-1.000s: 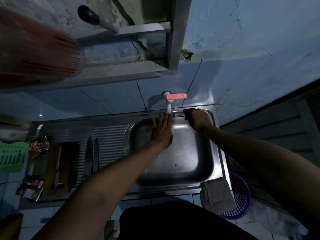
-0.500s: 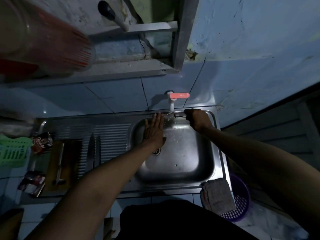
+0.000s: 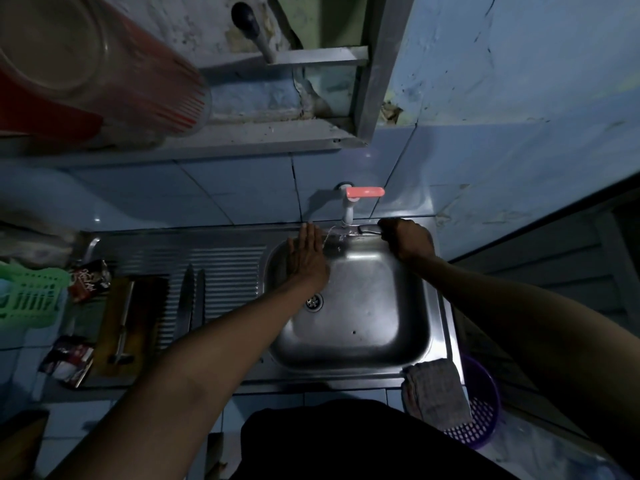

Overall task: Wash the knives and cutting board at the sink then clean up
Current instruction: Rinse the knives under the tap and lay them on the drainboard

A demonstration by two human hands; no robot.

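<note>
My right hand grips a shiny metal piece, seemingly a knife, at the sink's back rim under the white tap with a pink handle. A thin stream of water falls beside it. My left hand lies flat with straight fingers against the back-left wall of the steel sink, left of the stream. Two knives lie side by side on the ribbed drainboard. Left of them, a wooden cutting board carries a long metal tool.
A grey cloth hangs over the sink's front right corner above a purple basket. A green basket and snack packets sit at the far left. A red jug stands on the shelf overhead.
My left hand has slid left, away from under the tap toward the basin's left wall. Water now runs from the tap. My right hand has stayed at the back rim.
</note>
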